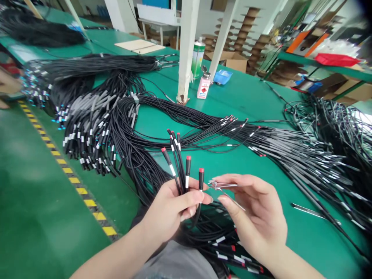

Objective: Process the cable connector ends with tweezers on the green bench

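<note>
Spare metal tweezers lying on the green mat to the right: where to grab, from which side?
Take the slim metal tweezers by a grip across the middle of the shaft, coming from above on the near side. They lie flat on the green table mat, pointed end toward the left, and black cables crowd their far right end, so the near side looks freer.

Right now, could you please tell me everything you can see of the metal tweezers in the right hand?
The tweezers are slim, bright metal, with two thin arms. The right hand pinches them between thumb and fingers, tips pointing left toward the red-capped cable ends gripped upright in the left hand. The tips lie close to the rightmost cable end; whether they touch it cannot be told. One arm slants down across the palm.
</note>
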Demonstrator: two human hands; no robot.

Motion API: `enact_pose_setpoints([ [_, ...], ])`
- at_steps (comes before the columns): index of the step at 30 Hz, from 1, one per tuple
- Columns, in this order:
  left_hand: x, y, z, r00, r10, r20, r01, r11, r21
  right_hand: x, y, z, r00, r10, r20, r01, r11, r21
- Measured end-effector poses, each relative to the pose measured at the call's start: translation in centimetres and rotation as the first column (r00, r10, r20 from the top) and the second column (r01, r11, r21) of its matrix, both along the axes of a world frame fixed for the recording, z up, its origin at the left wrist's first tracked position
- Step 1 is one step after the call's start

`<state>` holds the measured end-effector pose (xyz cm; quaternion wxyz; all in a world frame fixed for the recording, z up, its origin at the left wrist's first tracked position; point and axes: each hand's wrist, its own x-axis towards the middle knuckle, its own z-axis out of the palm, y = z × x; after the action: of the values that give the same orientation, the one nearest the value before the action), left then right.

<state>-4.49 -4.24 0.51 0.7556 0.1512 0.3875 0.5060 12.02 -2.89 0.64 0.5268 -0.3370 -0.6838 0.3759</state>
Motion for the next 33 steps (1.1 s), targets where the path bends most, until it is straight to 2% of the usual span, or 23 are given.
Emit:
enact_pose_setpoints([
  [4,0.1,0.1,-0.3,0.999,-0.006,0.049,0.007,1.0,-0.002,0.0,-0.3,-0.6,0.999,0.027,0.042,-0.031,0.996,0.088],
  [8,0.1,0.0,-0.5,0.998,-0.019,0.063,0.018,1.0,0.014,-0.1,-0.5,-0.9,0.995,0.033,0.098,-0.043,0.994,0.1],
  [14,-0.1,-0.1,-0.6,0.998,-0.042,0.047,0.039,0.998,0.059,-0.2,-0.5,-0.8,0.996,0.076,0.047,-0.08,0.994,0.076],
  [20,-0.1,-0.3,-0.8,0.997,-0.051,0.054,0.049,0.998,0.043,-0.2,-0.2,-1.2,0.994,0.089,0.064,-0.097,0.986,0.134],
  [25,0.0,-0.3,-0.9,0.995,-0.064,0.078,0.06,0.997,0.049,-0.1,-0.1,-1.3,0.993,0.071,0.091,-0.084,0.986,0.144],
  [31,0.1,0.0,-0.7,0.995,-0.074,0.065,0.073,0.997,0.022,0.3,-0.1,-0.8,0.971,0.015,0.24,-0.057,0.984,0.17],
  [33,0.1,0.0,-0.7,0.996,-0.073,0.06,0.072,0.997,0.019,0.4,-0.1,-0.7,0.974,0.025,0.226,-0.065,0.983,0.169],
])
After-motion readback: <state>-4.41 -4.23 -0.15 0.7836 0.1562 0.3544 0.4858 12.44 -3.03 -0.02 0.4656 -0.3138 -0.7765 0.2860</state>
